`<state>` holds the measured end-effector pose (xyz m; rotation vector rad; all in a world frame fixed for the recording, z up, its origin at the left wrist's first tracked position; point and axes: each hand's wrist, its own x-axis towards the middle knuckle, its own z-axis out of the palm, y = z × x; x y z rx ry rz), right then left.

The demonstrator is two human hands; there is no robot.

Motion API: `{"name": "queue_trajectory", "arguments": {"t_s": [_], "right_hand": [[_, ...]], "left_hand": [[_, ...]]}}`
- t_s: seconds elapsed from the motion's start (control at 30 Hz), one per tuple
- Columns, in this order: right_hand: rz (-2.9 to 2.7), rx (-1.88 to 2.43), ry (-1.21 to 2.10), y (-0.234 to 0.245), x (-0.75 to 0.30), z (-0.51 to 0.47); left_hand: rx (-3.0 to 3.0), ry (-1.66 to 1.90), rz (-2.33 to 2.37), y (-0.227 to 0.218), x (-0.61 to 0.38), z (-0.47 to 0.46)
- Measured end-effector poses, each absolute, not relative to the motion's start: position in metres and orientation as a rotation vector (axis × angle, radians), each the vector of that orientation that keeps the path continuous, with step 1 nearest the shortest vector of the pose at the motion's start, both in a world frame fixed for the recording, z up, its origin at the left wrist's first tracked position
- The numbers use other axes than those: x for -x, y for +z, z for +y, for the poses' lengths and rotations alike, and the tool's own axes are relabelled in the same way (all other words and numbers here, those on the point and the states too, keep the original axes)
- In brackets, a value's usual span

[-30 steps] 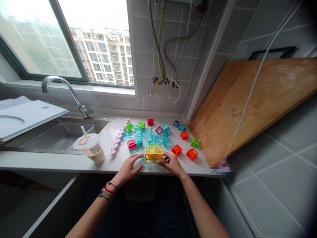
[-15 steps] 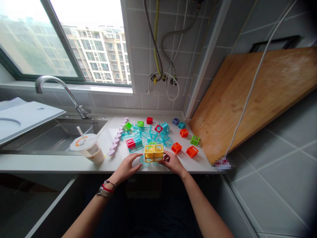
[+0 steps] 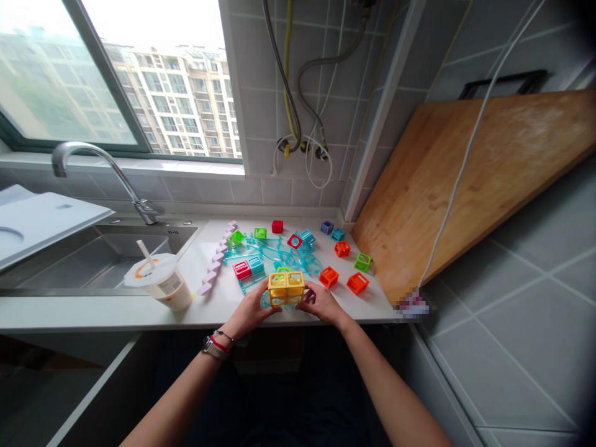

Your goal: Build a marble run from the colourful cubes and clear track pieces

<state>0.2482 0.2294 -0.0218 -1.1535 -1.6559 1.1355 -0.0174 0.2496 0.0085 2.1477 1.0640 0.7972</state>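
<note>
A pair of joined yellow open-framed toy blocks (image 3: pixel 286 288) is held up near the counter's front edge. My left hand (image 3: pixel 252 308) grips its left end, and my right hand (image 3: pixel 322 303) grips the right end. Behind it, a green block (image 3: pixel 283 271) is partly hidden. To the left lie a red block (image 3: pixel 242 269) and a light-blue block (image 3: pixel 256 265) side by side. Clear turquoise track-like pieces (image 3: pixel 279 251) are spread over the middle of the counter. An orange block (image 3: pixel 328 277) is close to my right hand.
A lidded drink cup with a straw (image 3: pixel 161 282) stands left, beside the sink (image 3: pixel 112 257) and faucet (image 3: pixel 107 164). A zigzag row of pale lilac pieces (image 3: pixel 216 261) runs away from me. More blocks (image 3: pixel 357 283) sit at right, near a leaning wooden board (image 3: pixel 465 180).
My left hand has moved in to the right and closed on the yellow blocks' left end. My right hand keeps its hold. The view has shifted slightly.
</note>
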Motion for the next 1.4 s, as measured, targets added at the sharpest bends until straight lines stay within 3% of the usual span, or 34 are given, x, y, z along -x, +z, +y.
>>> {"name": "queue_trajectory", "arguments": {"t_s": [1.4], "right_hand": [[-1.766, 1.156, 1.105, -0.017, -0.278, 0.232]], "left_hand": [[-2.037, 0.766, 1.009, 0.005, 0.023, 0.257]]}}
